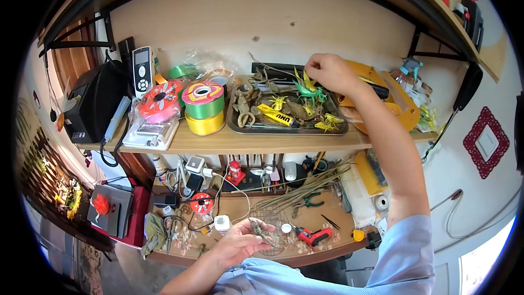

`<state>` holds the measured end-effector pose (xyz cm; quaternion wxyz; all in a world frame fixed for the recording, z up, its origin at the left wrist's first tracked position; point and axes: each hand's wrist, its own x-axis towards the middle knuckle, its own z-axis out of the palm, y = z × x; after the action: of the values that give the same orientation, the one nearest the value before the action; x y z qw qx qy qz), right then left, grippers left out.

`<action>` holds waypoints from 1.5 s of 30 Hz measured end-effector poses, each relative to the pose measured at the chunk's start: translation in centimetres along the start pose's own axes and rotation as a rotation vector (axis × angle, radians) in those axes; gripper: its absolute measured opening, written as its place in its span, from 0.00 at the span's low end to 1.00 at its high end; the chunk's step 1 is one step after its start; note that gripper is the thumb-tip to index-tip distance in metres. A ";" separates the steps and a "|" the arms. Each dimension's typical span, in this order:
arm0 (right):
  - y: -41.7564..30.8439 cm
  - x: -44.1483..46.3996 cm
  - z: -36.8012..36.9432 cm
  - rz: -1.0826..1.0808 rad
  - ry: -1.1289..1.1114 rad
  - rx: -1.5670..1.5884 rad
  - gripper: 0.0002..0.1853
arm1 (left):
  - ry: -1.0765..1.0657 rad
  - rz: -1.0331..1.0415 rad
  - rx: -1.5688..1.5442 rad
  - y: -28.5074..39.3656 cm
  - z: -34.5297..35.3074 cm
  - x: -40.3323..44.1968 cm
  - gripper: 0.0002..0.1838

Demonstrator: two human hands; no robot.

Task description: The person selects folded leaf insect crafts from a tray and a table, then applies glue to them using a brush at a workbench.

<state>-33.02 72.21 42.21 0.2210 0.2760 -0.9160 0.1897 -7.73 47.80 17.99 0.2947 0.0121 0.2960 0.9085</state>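
Observation:
My left hand (243, 242) is low in front of me, above the desk's front edge, its fingers closed on a small greenish-brown figure (261, 232). Up at the shelf, my right hand (327, 72) reaches over the back right of a dark tray (240, 127). Its fingers are pinched at a yellow-green plastic figure (307, 82). A green figure (310, 94) stands just below that hand. The tray also holds a yellow UHU glue tube (275, 114), brown animal-like figures and several yellow insect figures (329, 122).
Ribbon rolls (204, 108) and a remote (143, 71) stand left of the tray on the shelf (245, 143). A yellow case (401, 104) lies to its right. Below are a red glue gun (314, 236), green-handled pliers (312, 201), dry stalks (305, 184) and white cables.

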 end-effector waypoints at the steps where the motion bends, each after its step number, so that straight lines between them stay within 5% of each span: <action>1: -0.7 0.2 0.0 0.025 0.016 -0.042 0.14 | -0.003 -0.003 0.008 0.0 -0.1 0.1 0.15; 4: -1.8 0.3 1.3 -0.151 0.090 -0.017 0.16 | 0.001 0.000 0.020 -0.1 -0.3 0.0 0.15; 10: -3.2 1.7 3.8 -0.308 -0.122 -0.229 0.17 | -0.006 -0.005 0.023 0.0 -0.6 -0.5 0.16; 16: -3.6 2.3 4.3 -0.217 -0.126 -0.227 0.11 | 0.024 0.034 0.037 0.0 -1.3 -1.3 0.17; 19: -3.6 2.4 3.9 -0.089 0.129 -0.069 0.10 | 0.029 0.039 0.035 0.0 -1.9 -1.4 0.17; 28: -2.4 1.9 1.3 0.022 0.284 0.433 0.13 | 0.057 0.048 0.045 -0.5 -4.0 -1.4 0.18; 34: -8.4 -10.9 -0.1 0.042 0.197 0.787 0.08 | 0.258 -0.057 0.118 -1.4 -7.4 -1.3 0.16; 37: -8.8 -19.3 4.0 0.097 -0.087 0.754 0.07 | 0.358 -0.099 0.222 -2.7 -10.2 -0.9 0.14; 45: -4.5 -36.4 24.0 0.694 -0.245 0.779 0.07 | 0.449 -0.139 0.895 -6.9 -16.8 2.5 0.17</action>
<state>-10.30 72.76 4.77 -0.0822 0.0386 -0.8343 0.5438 -9.42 44.71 0.02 0.2493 -0.0780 0.7128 0.6509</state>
